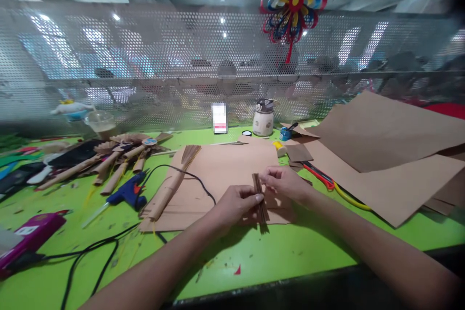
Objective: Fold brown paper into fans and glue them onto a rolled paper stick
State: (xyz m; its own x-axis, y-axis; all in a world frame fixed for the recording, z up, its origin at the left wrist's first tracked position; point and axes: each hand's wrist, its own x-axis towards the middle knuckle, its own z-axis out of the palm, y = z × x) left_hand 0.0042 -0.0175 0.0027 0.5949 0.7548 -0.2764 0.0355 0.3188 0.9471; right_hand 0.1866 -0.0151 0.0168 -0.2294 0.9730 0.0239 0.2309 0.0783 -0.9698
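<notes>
A narrow bundle of brown pleated paper [261, 214] stands nearly upright over the sheet of kraft paper [225, 164]. My left hand [234, 204] grips the bundle around its middle, thumb in front. Up at the bundle's right edge, near the top, the fingers of my right hand [285, 181] are pinched together against the paper. On the left part of the sheet lies a rolled paper tube [167, 194] with a fanned, pleated end. A blue glue gun [127, 191] rests left of it, its black cord running across the sheet.
Several paper tubes [119, 157] are heaped at left, near a plastic cup [100, 123]. A purple box [34, 240] lies front left. Large brown sheets [392, 131] and red-handled scissors [319, 177] are at right. A bottle [263, 118] stands before the perforated screen [163, 58].
</notes>
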